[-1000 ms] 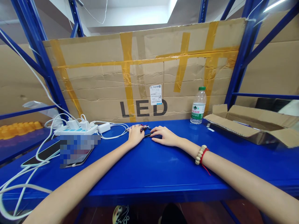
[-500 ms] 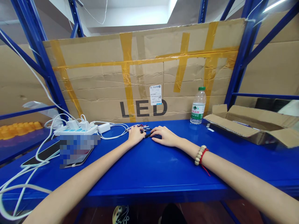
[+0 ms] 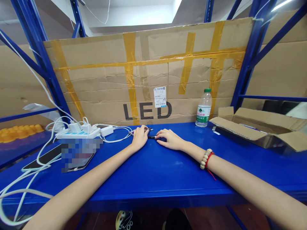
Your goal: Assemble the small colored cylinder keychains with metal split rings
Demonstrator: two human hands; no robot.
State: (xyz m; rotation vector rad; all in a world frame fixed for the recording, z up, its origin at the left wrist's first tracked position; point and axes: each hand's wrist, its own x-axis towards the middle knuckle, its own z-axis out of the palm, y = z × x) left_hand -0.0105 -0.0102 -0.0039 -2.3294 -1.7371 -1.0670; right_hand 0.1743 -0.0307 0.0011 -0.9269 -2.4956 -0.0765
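Both hands rest on the blue shelf top (image 3: 153, 172), close together near the back. My left hand (image 3: 139, 138) has its fingers curled over a small bundle of pens (image 3: 146, 129), whose tips stick out on either side of the hand. Just to the right, my right hand (image 3: 169, 140) lies low on the surface. Its fingers are closed on a dark pen (image 3: 151, 137) that points left toward the left hand. A bead bracelet with a red cord (image 3: 206, 158) is on my right wrist.
A taped cardboard sheet marked LED (image 3: 147, 80) stands behind. There is a water bottle (image 3: 203, 109) at the back right and an open cardboard box (image 3: 259, 127) on the right. At left are a white power strip (image 3: 79, 132) with chargers, white cables (image 3: 28, 179), two phones (image 3: 44, 158) and yellow items (image 3: 19, 132).
My left hand has slid forward over the bundle of pens and curled on it. The dark pen under my right fingers has turned from slanted to nearly level.
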